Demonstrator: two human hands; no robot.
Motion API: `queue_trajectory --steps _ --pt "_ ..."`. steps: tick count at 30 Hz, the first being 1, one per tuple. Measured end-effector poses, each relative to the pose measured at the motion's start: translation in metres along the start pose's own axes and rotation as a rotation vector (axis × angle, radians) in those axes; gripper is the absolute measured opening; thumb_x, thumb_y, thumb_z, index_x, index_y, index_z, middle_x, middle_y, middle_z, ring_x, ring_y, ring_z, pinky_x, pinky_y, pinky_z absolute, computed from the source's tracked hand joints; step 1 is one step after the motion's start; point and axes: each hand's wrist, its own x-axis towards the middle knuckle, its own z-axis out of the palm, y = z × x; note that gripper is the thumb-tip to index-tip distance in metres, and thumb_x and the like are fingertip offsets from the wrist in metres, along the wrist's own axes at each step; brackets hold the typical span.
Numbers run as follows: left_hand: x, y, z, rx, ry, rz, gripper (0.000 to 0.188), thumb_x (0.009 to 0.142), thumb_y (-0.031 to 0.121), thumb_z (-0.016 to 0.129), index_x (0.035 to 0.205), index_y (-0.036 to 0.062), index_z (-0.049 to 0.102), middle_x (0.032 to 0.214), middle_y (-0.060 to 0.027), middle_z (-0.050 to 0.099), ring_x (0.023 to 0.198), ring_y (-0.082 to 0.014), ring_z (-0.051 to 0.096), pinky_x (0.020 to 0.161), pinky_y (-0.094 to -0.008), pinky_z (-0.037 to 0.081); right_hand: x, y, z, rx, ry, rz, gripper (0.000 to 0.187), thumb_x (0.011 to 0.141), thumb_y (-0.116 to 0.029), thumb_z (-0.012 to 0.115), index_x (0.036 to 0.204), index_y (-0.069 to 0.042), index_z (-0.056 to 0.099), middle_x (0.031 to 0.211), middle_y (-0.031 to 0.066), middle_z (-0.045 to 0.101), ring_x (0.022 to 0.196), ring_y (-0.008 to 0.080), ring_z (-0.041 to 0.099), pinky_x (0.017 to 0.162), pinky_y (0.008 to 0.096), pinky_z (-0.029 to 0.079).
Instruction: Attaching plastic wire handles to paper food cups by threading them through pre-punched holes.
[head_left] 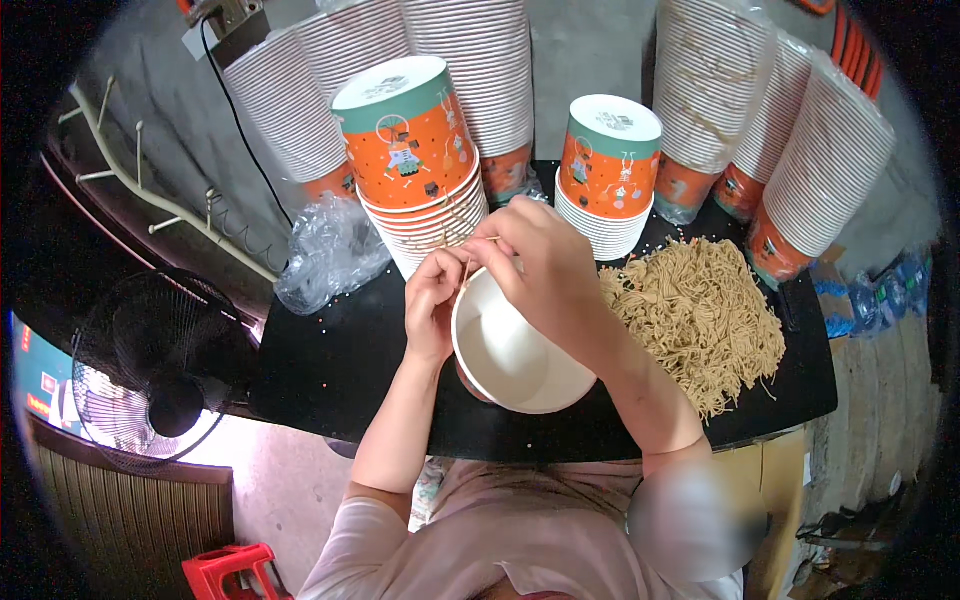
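No wording is legible. Small blurred print marks the white base (390,82) of an upturned bucket (405,135) beyond and left of the right hand (535,255)'s grip, and a second base (614,118) beyond and right; a teal sign (40,352), far left of it, bears unreadable marks.

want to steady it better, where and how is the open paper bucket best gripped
Probably hold the paper bucket by its near-left rim, coming from the near left, pinching the wall inside and out. Its open mouth leaves that edge bare, while the left hand and right hand crowd the far rim and the right forearm crosses its right side.
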Motion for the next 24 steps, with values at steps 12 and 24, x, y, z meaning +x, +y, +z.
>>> queue_trajectory --steps 12,24 --pt "0.005 -0.005 -0.007 0.088 0.162 -0.077 0.004 0.095 0.001 0.060 0.098 0.0011 0.063 0.116 -0.0141 0.071 0.098 -0.0157 0.066 0.089 -0.0298 0.052 0.015 -0.007 -0.055 0.899 -0.295 0.542 0.026 0.102 -0.020 0.063 0.113 0.002 0.069 0.091 -0.0005 0.067 0.074 0.0058 0.058 0.065 0.0204 0.047" --pt "0.009 0.009 -0.013 0.466 0.317 0.086 0.015 0.092 -0.005 0.067 0.106 -0.0011 0.067 0.112 -0.0103 0.072 0.103 -0.0150 0.067 0.093 -0.0292 0.053 0.014 -0.022 -0.080 1.540 -0.231 0.564 0.035 0.110 -0.021 0.044 0.129 0.006 0.054 0.101 0.0026 0.057 0.074 0.0071 0.044 0.068 0.0224 0.039"
